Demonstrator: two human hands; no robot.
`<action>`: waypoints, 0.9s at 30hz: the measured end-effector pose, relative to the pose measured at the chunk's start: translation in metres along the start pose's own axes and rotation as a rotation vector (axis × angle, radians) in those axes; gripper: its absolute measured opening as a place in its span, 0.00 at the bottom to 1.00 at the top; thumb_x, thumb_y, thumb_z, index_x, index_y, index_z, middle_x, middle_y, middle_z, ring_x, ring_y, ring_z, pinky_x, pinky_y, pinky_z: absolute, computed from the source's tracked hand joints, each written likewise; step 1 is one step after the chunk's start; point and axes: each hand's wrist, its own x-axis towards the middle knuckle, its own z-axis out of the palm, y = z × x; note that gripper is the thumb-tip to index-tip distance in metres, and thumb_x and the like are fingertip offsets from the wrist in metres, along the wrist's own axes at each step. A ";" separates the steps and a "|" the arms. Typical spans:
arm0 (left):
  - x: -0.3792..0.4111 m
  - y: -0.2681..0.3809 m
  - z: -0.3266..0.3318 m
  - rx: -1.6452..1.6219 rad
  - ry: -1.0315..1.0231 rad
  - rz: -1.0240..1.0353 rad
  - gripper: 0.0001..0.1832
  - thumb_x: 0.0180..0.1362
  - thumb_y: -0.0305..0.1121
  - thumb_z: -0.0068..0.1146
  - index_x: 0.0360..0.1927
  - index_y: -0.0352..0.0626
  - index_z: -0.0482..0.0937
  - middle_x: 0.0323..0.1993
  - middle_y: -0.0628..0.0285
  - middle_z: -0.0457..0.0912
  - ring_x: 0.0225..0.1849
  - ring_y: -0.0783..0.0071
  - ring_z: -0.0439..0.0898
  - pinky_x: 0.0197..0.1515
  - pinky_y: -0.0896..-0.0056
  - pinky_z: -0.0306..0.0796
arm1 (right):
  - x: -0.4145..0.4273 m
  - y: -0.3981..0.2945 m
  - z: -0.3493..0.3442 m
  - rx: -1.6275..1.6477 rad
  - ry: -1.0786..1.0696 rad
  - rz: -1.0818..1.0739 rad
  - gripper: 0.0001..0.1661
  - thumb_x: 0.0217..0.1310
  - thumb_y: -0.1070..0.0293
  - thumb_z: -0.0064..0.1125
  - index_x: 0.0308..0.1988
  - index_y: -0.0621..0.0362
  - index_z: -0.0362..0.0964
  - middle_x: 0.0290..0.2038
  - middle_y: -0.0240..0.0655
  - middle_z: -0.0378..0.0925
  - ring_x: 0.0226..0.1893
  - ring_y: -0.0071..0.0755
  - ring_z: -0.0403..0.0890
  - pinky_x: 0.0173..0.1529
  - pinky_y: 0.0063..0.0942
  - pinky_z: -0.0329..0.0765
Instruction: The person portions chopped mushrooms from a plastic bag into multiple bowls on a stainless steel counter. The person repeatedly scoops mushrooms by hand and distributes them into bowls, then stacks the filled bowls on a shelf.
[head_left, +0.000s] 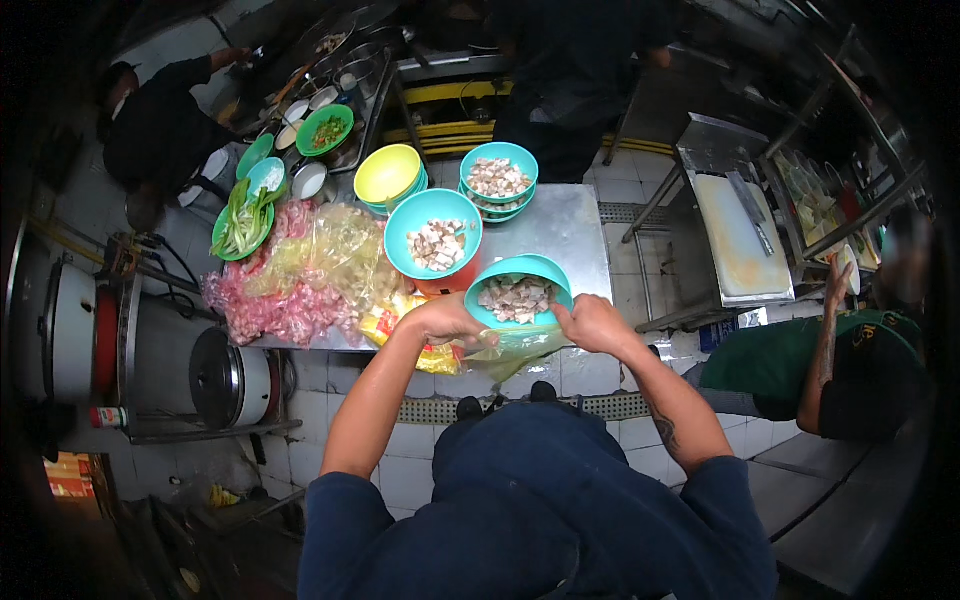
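My right hand (592, 322) grips the rim of a tilted turquoise bowl (536, 264) of diced pale meat (517, 298). A clear yellowish plastic bag (517, 351) hangs at the bowl's lower edge, and my left hand (454, 319) holds the bag's mouth at the left. Just beyond my left hand, another turquoise bowl (401, 244) with diced meat sits on a red-orange container (455, 283). Stacked turquoise bowls (469, 159) of diced meat stand farther back, beside a yellow bowl (386, 171) on top of more turquoise ones.
Bags of pinkish raw meat (292, 300) cover the left of the steel table (577, 225). Green bowls with leafy vegetables (247, 221) and chopped vegetables stand beyond. At right, a knife (750, 210) lies on a white cutting board (731, 255). Several people stand around; one at right holds a pale dish.
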 end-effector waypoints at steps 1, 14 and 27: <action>-0.003 0.005 0.002 0.019 0.016 -0.002 0.31 0.39 0.25 0.73 0.51 0.44 0.76 0.41 0.71 0.80 0.38 0.83 0.75 0.31 0.79 0.67 | -0.001 -0.004 -0.008 -0.045 0.032 -0.032 0.29 0.64 0.53 0.48 0.24 0.70 0.77 0.25 0.60 0.77 0.31 0.64 0.80 0.42 0.50 0.75; 0.046 -0.001 -0.008 -0.257 0.098 0.026 0.20 0.51 0.23 0.67 0.47 0.35 0.74 0.33 0.63 0.80 0.24 0.86 0.74 0.22 0.87 0.66 | 0.043 0.019 -0.019 -0.282 0.087 -0.128 0.24 0.63 0.56 0.48 0.28 0.66 0.78 0.30 0.57 0.79 0.34 0.62 0.80 0.43 0.50 0.76; 0.068 0.015 -0.015 0.153 0.086 0.128 0.21 0.46 0.26 0.72 0.43 0.34 0.77 0.30 0.66 0.80 0.27 0.82 0.73 0.27 0.79 0.65 | 0.058 0.047 -0.015 -0.318 0.358 -0.322 0.13 0.50 0.64 0.54 0.24 0.63 0.76 0.27 0.52 0.78 0.31 0.59 0.80 0.38 0.50 0.77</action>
